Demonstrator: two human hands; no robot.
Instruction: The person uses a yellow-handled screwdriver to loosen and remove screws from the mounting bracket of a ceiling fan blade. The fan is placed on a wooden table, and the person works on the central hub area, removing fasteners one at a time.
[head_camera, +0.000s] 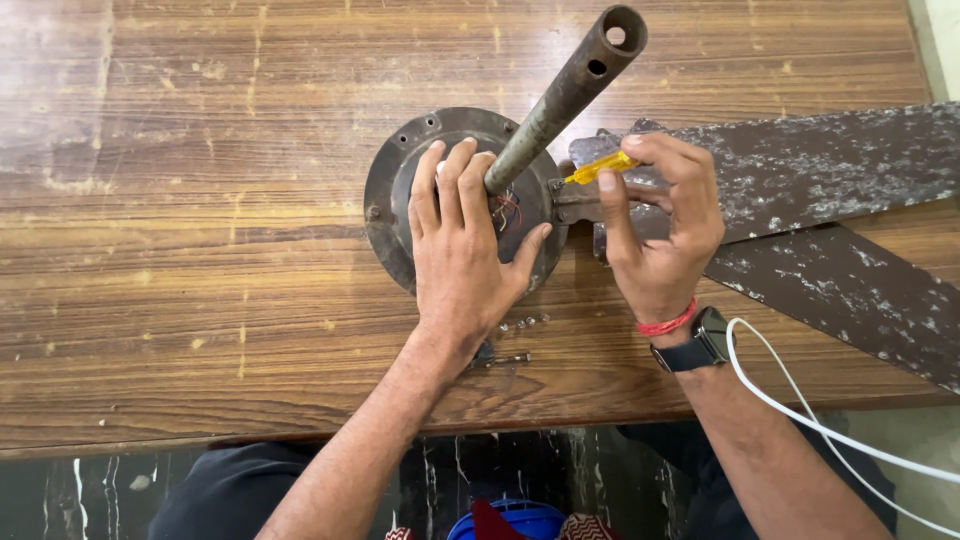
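A rusty brown ceiling fan motor (392, 185) lies on the wooden table (180, 200), its downrod (570, 90) sticking up toward me. My left hand (462, 245) lies flat on the motor housing, fingers spread beside the rod's base, where red wires show. My right hand (660, 225) grips a small screwdriver with a yellow handle (598, 168), its tip pointing at the bracket where a blade meets the motor. Two worn dark fan blades (820, 170) stretch off to the right.
Several small screws (522, 323) and a bolt (510, 358) lie on the table just below the motor. A white cable (800, 410) runs past my right wrist, which wears a dark watch (705, 340). The table's front edge is close to my body.
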